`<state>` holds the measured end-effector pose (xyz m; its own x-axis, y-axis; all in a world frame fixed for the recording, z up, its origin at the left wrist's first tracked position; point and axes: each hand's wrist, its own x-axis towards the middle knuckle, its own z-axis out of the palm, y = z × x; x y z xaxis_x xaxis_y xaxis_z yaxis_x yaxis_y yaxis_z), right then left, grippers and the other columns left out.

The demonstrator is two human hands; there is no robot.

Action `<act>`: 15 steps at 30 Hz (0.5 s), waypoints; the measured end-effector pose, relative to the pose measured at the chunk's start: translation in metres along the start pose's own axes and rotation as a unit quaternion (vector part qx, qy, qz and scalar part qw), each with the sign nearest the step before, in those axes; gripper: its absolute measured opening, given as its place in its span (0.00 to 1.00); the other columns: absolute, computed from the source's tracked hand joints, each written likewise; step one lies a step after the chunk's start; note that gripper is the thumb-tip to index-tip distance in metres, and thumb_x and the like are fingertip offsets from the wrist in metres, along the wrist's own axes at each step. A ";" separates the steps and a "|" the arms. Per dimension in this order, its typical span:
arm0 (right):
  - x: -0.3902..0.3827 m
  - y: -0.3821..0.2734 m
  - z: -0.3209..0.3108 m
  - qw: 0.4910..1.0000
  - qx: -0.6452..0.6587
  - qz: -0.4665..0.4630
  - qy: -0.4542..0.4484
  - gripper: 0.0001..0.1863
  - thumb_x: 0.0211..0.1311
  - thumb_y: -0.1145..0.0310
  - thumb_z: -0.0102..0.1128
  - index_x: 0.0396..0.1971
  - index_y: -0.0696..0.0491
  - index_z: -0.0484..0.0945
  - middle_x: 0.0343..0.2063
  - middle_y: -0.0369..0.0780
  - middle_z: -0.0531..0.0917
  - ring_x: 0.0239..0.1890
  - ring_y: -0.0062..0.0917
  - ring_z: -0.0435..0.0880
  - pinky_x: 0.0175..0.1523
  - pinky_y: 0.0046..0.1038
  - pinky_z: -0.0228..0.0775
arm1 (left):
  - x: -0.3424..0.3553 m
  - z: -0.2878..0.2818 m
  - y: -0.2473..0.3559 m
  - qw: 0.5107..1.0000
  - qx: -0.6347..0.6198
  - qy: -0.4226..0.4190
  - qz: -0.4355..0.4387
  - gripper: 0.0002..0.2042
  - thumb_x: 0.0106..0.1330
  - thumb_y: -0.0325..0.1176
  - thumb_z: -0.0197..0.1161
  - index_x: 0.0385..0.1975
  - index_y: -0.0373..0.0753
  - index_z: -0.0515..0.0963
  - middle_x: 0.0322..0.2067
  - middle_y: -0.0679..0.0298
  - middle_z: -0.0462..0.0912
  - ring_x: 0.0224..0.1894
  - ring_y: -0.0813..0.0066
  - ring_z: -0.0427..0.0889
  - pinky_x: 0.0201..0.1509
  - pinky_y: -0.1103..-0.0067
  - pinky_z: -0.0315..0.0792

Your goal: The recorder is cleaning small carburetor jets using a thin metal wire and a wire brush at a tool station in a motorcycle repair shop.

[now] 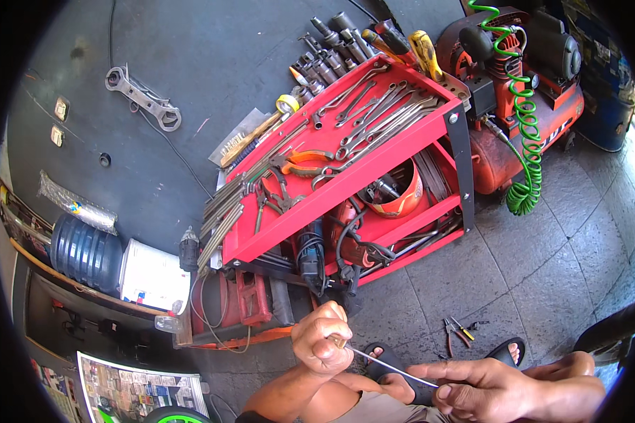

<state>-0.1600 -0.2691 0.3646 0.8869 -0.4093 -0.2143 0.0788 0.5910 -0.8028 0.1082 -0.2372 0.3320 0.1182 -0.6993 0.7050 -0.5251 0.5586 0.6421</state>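
- My left hand (pixel 322 345) was closed in a fist near the bottom middle of the view, gripping the near end of a thin, pale, straight metal wire (pixel 391 368); a small brownish stub showed at the thumb, too small for me to identify.
- My right hand (pixel 473 390) sat to the right and nearer, its fingers curled and pinching the wire's other end, so the wire ran taut between the two hands, above my black-sandalled foot.
- Judging by that, the wire was already picked up and held stretched; I saw no cut, bend or join on it yet, so whatever shaping or fitting it needed looked still ahead.
- A pair of small pliers with yellow and dark handles (pixel 456 330) lay untouched on the grey tiled floor, just beyond my right hand.
- Farther off stood the red steel tool cart (pixel 374 166), its top tray full of spanners and pliers, with an orange air compressor and green coiled hose (pixel 525 134) to its right.
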 end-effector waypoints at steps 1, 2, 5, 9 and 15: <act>0.003 0.000 -0.007 0.979 0.155 0.118 -0.060 0.20 0.72 0.76 0.45 0.62 0.61 0.66 0.47 0.38 0.82 0.37 0.21 0.81 0.42 0.21 0.75 | 0.001 -0.003 0.001 1.000 0.011 -0.012 0.019 0.30 0.72 0.58 0.44 0.20 0.32 0.67 0.12 0.64 0.63 0.13 0.76 0.61 0.16 0.79 0.55; 0.009 0.003 -0.014 0.970 0.165 0.153 -0.088 0.21 0.73 0.73 0.46 0.63 0.59 0.66 0.49 0.39 0.81 0.48 0.23 0.81 0.49 0.20 0.74 | 0.000 -0.005 -0.002 1.000 0.018 -0.013 0.015 0.30 0.72 0.58 0.44 0.20 0.32 0.67 0.12 0.64 0.63 0.13 0.76 0.61 0.16 0.79 0.55; 0.008 0.020 -0.002 0.980 0.186 0.062 -0.028 0.22 0.72 0.74 0.46 0.64 0.59 0.65 0.49 0.37 0.80 0.48 0.24 0.81 0.48 0.20 0.75 | -0.002 -0.003 -0.001 0.999 0.016 -0.027 0.036 0.31 0.72 0.57 0.43 0.20 0.32 0.68 0.12 0.64 0.63 0.13 0.76 0.62 0.15 0.79 0.55; -0.005 0.000 0.000 0.945 -0.320 -0.062 0.023 0.27 0.63 0.84 0.46 0.63 0.58 0.66 0.44 0.45 0.85 0.37 0.24 0.86 0.43 0.22 0.78 | -0.004 0.005 0.004 0.999 0.003 -0.033 -0.015 0.30 0.73 0.57 0.43 0.20 0.32 0.68 0.11 0.64 0.63 0.12 0.77 0.62 0.15 0.80 0.55; -0.005 0.011 0.007 0.897 -0.424 -0.102 0.071 0.33 0.53 0.82 0.55 0.63 0.49 0.69 0.32 0.50 0.84 0.22 0.35 0.84 0.29 0.30 0.78 | -0.017 0.008 0.008 0.993 -0.046 0.009 -0.111 0.29 0.73 0.57 0.43 0.21 0.34 0.67 0.13 0.64 0.63 0.14 0.78 0.61 0.16 0.81 0.55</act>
<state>-0.1603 -0.2556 0.3613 0.8212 -0.5696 -0.0345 -0.1947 -0.2228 -0.9552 0.0953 -0.2238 0.3230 0.2374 -0.8018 0.5484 -0.4052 0.4314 0.8061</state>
